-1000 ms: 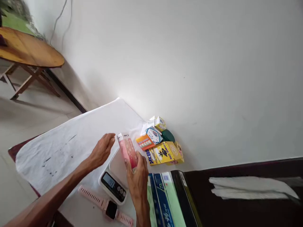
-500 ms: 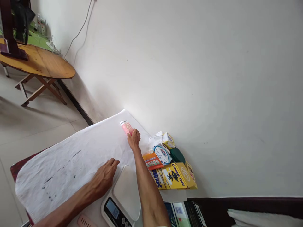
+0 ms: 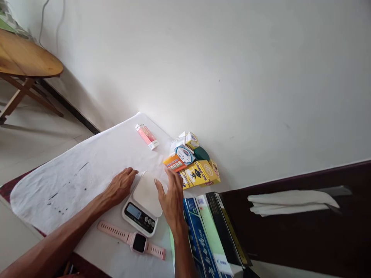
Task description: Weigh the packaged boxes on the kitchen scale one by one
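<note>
- The white scale (image 3: 147,195) sits on the cloth-covered bench (image 3: 69,181), lower centre of the frame, between the two hands.
- The left grip (image 3: 121,185) is empty, its fingers loosely extended, just beside the scale's left edge — whether they touch it cannot be told.
- The right grip (image 3: 171,197) is released too, thumb and fingers spread apart with nothing between them; the thumb overlaps the scale's pale plate in view, and contact is unclear.
- The right fingertips are close to the orange box (image 3: 175,163), near the centre of the frame; a touch cannot be confirmed.
- The pink box (image 3: 147,136) lies on the cloth above both hands, left of centre and well apart from either grip.
- The scale has rounded corners, a flat pale plate with nothing on it, and a black panel with a lit display and round buttons — the reading is too small to tell.
- The pink box is slim, lying flat and slanted, with white ends and pale print.
- The orange box shows a row of small pale squares and leans among other cartons, beside a yellow box (image 3: 198,173) lettered "COME ON".
</note>
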Motion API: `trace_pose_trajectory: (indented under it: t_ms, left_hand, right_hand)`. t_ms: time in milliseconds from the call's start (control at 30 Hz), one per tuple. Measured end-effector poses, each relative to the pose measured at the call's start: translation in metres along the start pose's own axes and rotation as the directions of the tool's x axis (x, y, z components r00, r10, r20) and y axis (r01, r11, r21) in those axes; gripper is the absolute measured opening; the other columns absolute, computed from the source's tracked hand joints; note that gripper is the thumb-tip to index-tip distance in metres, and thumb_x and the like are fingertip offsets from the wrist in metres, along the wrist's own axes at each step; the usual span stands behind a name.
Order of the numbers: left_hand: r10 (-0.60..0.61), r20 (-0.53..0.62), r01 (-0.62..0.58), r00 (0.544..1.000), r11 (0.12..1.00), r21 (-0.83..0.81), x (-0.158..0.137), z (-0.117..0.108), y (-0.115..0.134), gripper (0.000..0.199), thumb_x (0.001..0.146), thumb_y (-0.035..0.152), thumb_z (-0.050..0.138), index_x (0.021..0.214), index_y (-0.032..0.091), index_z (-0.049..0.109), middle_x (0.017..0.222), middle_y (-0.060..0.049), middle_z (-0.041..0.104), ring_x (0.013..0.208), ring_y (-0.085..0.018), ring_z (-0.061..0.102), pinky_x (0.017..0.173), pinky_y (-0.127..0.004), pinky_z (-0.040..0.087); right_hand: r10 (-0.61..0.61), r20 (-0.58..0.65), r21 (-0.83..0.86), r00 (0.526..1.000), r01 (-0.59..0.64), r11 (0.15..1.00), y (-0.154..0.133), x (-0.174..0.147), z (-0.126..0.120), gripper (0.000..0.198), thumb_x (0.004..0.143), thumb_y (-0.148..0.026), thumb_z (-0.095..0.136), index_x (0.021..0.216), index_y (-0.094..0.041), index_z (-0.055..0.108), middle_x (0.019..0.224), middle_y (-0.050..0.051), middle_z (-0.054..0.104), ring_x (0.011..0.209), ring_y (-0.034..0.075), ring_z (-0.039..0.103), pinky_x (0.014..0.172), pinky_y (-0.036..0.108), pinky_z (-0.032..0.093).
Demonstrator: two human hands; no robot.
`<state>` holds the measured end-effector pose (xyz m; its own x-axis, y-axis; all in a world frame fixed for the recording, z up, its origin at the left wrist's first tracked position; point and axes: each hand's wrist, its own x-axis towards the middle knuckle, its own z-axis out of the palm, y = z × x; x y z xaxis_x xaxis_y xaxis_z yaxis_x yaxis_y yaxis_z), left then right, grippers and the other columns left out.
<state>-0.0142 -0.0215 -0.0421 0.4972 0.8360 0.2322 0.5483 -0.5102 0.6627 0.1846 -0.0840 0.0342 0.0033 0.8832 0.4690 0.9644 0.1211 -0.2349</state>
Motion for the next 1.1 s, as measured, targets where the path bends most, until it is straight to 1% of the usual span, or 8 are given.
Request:
trace_pose_trajectory:
  t_ms: [100, 200, 267, 367, 633, 833, 967, 1100]
  left_hand:
    - [0.018, 0.001, -0.018, 1.0, 1.0, 0.005, -0.001, -0.002, 0.002, 0.041, 0.094, 0.005, 0.036, 0.125, 0.014, 0.061, 0.107, -0.012, 0.064, 0.101, -0.027, 0.062, 0.088, -0.04, 0.052]
    - [0.036, 0.001, -0.036, 0.999, 0.999, 0.004, -0.001, -0.004, 0.002, 0.039, 0.095, 0.007, 0.038, 0.124, 0.016, 0.062, 0.107, -0.012, 0.064, 0.1, -0.027, 0.062, 0.088, -0.04, 0.052]
    - [0.042, -0.003, -0.042, 0.999, 0.999, 0.003, -0.001, -0.005, 0.002, 0.037, 0.096, 0.01, 0.038, 0.123, 0.016, 0.062, 0.106, -0.011, 0.064, 0.099, -0.027, 0.063, 0.087, -0.039, 0.053]
    - [0.042, -0.014, -0.042, 0.999, 0.999, 0.002, -0.002, -0.006, 0.002, 0.036, 0.098, 0.012, 0.037, 0.123, 0.017, 0.063, 0.107, -0.011, 0.063, 0.099, -0.026, 0.063, 0.086, -0.039, 0.053]
    - [0.025, -0.02, -0.026, 0.999, 1.0, -0.018, -0.007, -0.007, 0.003, 0.037, 0.097, 0.011, 0.037, 0.122, 0.018, 0.063, 0.106, -0.01, 0.064, 0.099, -0.024, 0.062, 0.088, -0.037, 0.051]
    - [0.017, -0.014, -0.017, 1.0, 0.999, -0.036, -0.006, -0.005, 0.002, 0.039, 0.095, 0.008, 0.035, 0.123, 0.016, 0.061, 0.106, -0.011, 0.062, 0.099, -0.025, 0.061, 0.087, -0.037, 0.05]
    - [0.005, -0.014, -0.005, 1.0, 0.999, -0.051, -0.007, -0.004, 0.001, 0.04, 0.097, 0.006, 0.033, 0.125, 0.016, 0.059, 0.108, -0.01, 0.061, 0.097, -0.022, 0.061, 0.086, -0.034, 0.049]
    - [-0.01, -0.015, 0.009, 1.0, 0.998, -0.063, -0.008, -0.003, 0.003, 0.038, 0.098, 0.007, 0.032, 0.122, 0.016, 0.06, 0.106, -0.01, 0.061, 0.096, -0.023, 0.06, 0.086, -0.035, 0.049]
  right_hand:
    - [0.138, 0.002, -0.166, 0.99, -0.136, 0.977, 0.013, -0.079, -0.03, 0.047, 0.104, -0.05, 0.044, 0.136, -0.018, 0.056, 0.128, 0.017, 0.065, 0.121, 0.031, 0.059, 0.101, 0.046, 0.049]
    - [0.304, -0.013, -0.353, 0.952, -0.289, 0.89, 0.024, -0.138, -0.041, 0.06, 0.103, -0.059, 0.036, 0.134, -0.013, 0.058, 0.121, 0.022, 0.067, 0.113, 0.037, 0.062, 0.09, 0.048, 0.051]
    - [0.383, -0.025, -0.424, 0.924, -0.356, 0.833, 0.029, -0.161, -0.041, 0.069, 0.102, -0.063, 0.031, 0.135, -0.008, 0.058, 0.12, 0.026, 0.066, 0.11, 0.04, 0.064, 0.085, 0.048, 0.05]
    - [0.427, -0.031, -0.394, 0.904, -0.404, 0.825, 0.032, -0.176, -0.034, 0.078, 0.101, -0.068, 0.028, 0.135, -0.005, 0.057, 0.121, 0.028, 0.067, 0.111, 0.04, 0.064, 0.088, 0.047, 0.05]
    - [0.505, -0.139, -0.115, 0.852, -0.52, 0.846, 0.021, -0.152, -0.043, 0.079, 0.095, -0.073, 0.042, 0.141, -0.01, 0.051, 0.131, 0.025, 0.064, 0.117, 0.04, 0.063, 0.092, 0.049, 0.052]
    - [0.221, -0.038, -0.075, 0.974, -0.224, 0.972, 0.003, -0.093, -0.026, 0.063, 0.1, -0.06, 0.047, 0.141, -0.013, 0.052, 0.131, 0.021, 0.064, 0.122, 0.036, 0.06, 0.101, 0.05, 0.047]
    - [0.135, 0.041, -0.067, 0.99, -0.132, 0.989, 0.002, -0.072, -0.004, 0.06, 0.101, -0.059, 0.044, 0.14, -0.014, 0.053, 0.128, 0.02, 0.067, 0.117, 0.035, 0.061, 0.097, 0.051, 0.048]
    - [0.099, 0.064, -0.079, 0.993, -0.094, 0.992, 0.014, -0.07, -0.006, 0.069, 0.096, -0.062, 0.054, 0.145, -0.014, 0.05, 0.135, 0.02, 0.064, 0.123, 0.037, 0.059, 0.102, 0.052, 0.046]
